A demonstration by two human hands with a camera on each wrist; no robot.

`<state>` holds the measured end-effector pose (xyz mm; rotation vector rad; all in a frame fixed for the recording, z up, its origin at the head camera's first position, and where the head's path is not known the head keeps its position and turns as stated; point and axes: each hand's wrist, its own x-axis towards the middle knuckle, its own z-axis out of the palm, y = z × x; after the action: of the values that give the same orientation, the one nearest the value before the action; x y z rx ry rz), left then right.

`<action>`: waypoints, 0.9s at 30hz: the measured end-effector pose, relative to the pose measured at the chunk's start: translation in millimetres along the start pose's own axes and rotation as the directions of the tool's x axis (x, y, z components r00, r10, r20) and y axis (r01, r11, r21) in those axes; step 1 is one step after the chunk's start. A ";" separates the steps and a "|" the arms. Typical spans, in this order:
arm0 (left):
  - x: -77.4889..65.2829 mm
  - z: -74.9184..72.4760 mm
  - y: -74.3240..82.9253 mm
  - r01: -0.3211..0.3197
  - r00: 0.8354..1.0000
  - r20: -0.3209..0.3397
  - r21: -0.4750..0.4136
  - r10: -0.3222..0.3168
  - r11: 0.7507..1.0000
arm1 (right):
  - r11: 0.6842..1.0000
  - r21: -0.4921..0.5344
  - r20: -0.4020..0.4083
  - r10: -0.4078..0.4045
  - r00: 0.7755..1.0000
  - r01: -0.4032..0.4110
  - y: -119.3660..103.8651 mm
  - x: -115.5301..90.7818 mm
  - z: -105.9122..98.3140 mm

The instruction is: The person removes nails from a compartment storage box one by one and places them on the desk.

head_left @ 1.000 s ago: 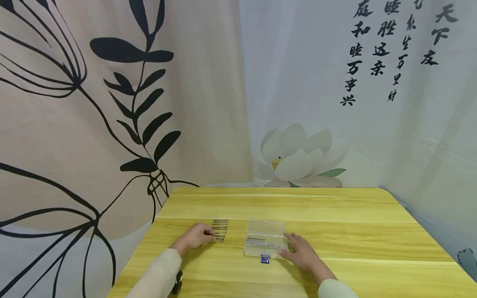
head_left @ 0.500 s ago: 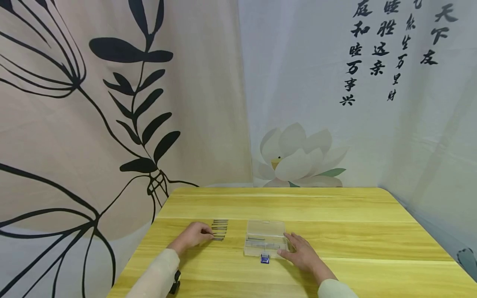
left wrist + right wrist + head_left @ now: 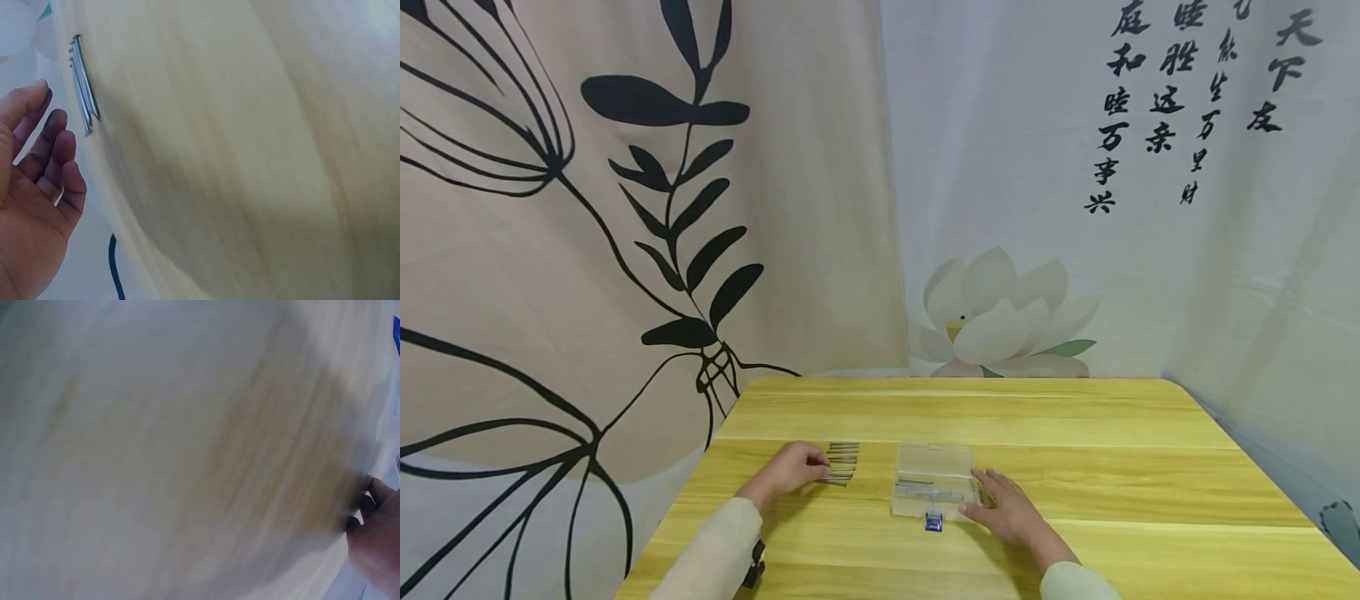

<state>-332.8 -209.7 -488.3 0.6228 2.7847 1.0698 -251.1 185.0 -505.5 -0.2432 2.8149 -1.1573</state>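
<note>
In the head view, a row of several dark metal nails (image 3: 843, 458) lies on the wooden table, left of the box. My left hand (image 3: 793, 471) is at the near end of this row, fingertips right at the nearest nails. The left wrist view shows that hand (image 3: 40, 162) with thumb and fingers loosely bent and parted, nothing between them; nails (image 3: 84, 84) lie just beyond. A clear plastic box (image 3: 935, 460) stands with its lid laid back and some nails (image 3: 916, 481) inside. My right hand (image 3: 1006, 508) holds its right end between thumb and fingers; the right wrist view shows only part of this hand (image 3: 378, 531).
A blue latch (image 3: 933, 522) sticks out from the box's front. The yellow wooden table (image 3: 1120, 475) extends to a printed curtain (image 3: 820, 208) behind it. A black strap piece (image 3: 756, 567) shows at the left sleeve.
My left hand has drawn slightly back to the left from the nearest nails, which have shifted a little and now lie closer together. The right hand and box have stayed put.
</note>
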 end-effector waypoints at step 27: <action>48.1 40.6 74.5 -0.074 0.992 0.095 -0.084 0.082 0.994 | 1.000 0.007 -0.001 0.003 1.000 -0.003 1.1 0.8 0.0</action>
<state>-342.0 -115.0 -466.9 0.7585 2.6399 1.1272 -252.0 185.6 -506.3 -0.2383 2.8099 -1.1672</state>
